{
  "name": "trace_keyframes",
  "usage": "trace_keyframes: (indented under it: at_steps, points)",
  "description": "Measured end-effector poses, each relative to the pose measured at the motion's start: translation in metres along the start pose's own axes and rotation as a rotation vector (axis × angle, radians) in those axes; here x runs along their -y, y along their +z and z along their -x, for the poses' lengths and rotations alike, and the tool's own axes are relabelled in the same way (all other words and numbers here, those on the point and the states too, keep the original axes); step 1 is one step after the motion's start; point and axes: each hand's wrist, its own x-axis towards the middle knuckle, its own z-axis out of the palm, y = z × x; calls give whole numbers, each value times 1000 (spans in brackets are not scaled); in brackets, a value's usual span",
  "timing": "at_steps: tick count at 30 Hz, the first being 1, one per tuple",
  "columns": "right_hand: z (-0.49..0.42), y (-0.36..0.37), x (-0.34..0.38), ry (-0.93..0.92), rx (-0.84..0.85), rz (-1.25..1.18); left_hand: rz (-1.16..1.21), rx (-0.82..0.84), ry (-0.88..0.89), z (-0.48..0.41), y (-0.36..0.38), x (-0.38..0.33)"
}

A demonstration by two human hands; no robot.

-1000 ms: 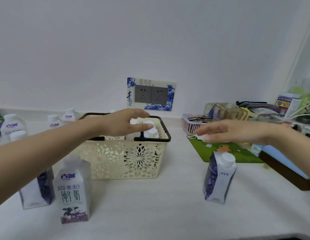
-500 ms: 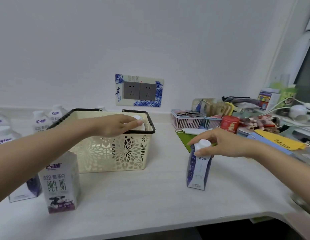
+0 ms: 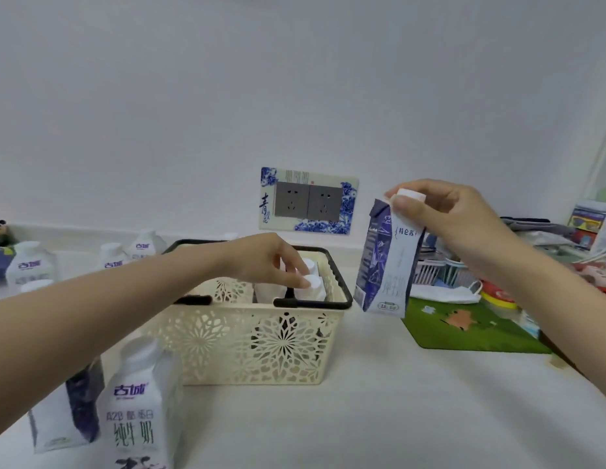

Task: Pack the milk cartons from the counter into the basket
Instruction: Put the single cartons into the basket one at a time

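Observation:
A cream lattice basket (image 3: pixel 247 346) with black handles stands on the white counter. My left hand (image 3: pixel 264 262) reaches into it, its fingers on the white cap of a carton inside (image 3: pixel 311 286). My right hand (image 3: pixel 440 211) grips a blue-and-white milk carton (image 3: pixel 386 262) by its cap and holds it in the air just right of the basket, tilted. More cartons stand on the counter: one at the front left (image 3: pixel 135 407), one partly hidden behind my left forearm (image 3: pixel 68 414), several at the back left (image 3: pixel 30 269).
A green mat (image 3: pixel 464 330) lies to the right of the basket. Behind it are small pink trays, a face mask (image 3: pixel 443 292) and assorted clutter. A socket plate (image 3: pixel 308 201) is on the wall. A dark tray edge runs along the far right.
My right hand has lifted the blue carton off the counter and carried it up toward the basket. My left hand stays inside the basket on a carton's cap.

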Motion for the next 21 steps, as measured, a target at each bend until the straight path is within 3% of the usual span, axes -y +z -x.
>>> trace_keyframes:
  at_steps: [6,12,21]
  points:
    - [-36,21,-6,-11,-82,-110,138,34,142,-24,6,10]
    - [-39,49,-19,7,-94,-168,203,28,154,-32,6,24]
    - [-23,69,-38,41,36,-33,237,36,164,-35,7,29]
